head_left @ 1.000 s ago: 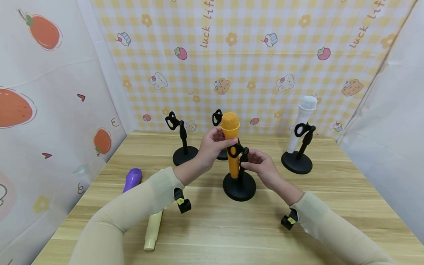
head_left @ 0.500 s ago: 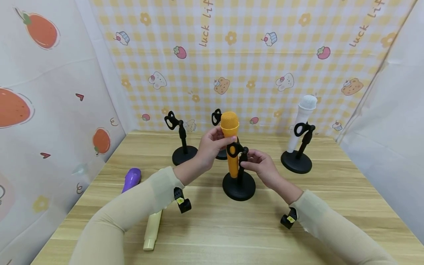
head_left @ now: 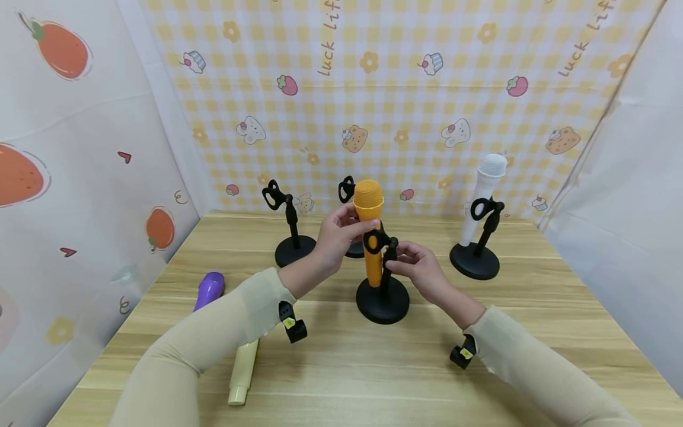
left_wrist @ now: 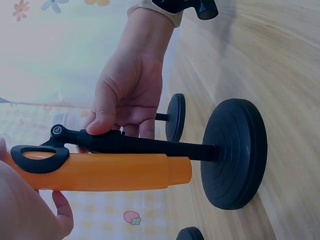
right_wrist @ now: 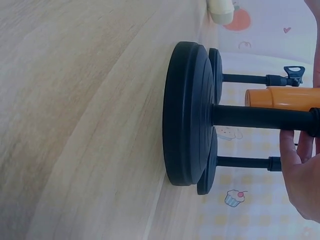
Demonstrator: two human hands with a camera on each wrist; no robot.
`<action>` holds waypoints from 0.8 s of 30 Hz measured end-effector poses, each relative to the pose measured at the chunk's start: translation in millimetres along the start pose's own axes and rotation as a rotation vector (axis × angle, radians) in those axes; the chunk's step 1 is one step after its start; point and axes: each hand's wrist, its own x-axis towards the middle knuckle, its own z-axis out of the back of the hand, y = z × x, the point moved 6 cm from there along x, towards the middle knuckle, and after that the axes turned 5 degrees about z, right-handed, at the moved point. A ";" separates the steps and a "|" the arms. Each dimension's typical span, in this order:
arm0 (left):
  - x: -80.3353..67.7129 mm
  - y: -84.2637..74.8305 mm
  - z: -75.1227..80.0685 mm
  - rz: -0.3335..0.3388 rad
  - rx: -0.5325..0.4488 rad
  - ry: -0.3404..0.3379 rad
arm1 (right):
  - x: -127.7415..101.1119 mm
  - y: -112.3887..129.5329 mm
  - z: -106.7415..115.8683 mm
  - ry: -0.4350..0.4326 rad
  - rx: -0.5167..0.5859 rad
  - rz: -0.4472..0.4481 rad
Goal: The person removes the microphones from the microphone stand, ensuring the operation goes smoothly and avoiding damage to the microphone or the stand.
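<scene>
An orange microphone (head_left: 369,204) stands nearly upright in the ring clip of a black microphone stand (head_left: 382,302). My left hand (head_left: 338,236) grips it just under its mesh head, thumb across the front. With thumb and fingers my right hand (head_left: 418,268) pinches the stand's upright below the clip joint. In the left wrist view the orange handle (left_wrist: 120,172) runs through the clip alongside the pole, its lower end short of the round base (left_wrist: 235,152). The right wrist view shows that base (right_wrist: 185,115) flat on the wooden table.
A white microphone (head_left: 490,169) sits in another black stand (head_left: 475,261) at right. Two more stands are behind: one at left (head_left: 295,249), one partly hidden by the left hand. A purple microphone (head_left: 210,287) and a pale yellow one (head_left: 243,370) lie near the left sleeve.
The hands, orange microphone and stand keep the same positions relative to one another. The whole head view has shifted slightly left.
</scene>
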 end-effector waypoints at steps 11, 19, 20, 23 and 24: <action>3.1 -3.3 2.1 0.023 -0.004 -0.003 | -0.2 -0.5 -0.7 0.012 -0.006 0.009; 4.5 1.1 3.5 0.041 -0.063 -0.014 | 0.5 -3.1 -1.3 0.013 -0.012 0.007; 4.5 1.0 3.4 0.042 -0.069 -0.013 | 0.4 -3.0 -1.2 0.010 -0.015 0.008; 4.5 -1.1 2.9 0.030 -0.079 -0.008 | 1.5 -2.6 0.0 0.003 -0.033 0.017; 4.8 -2.3 2.8 0.022 -0.080 -0.007 | 2.1 -2.6 0.4 0.003 -0.039 0.021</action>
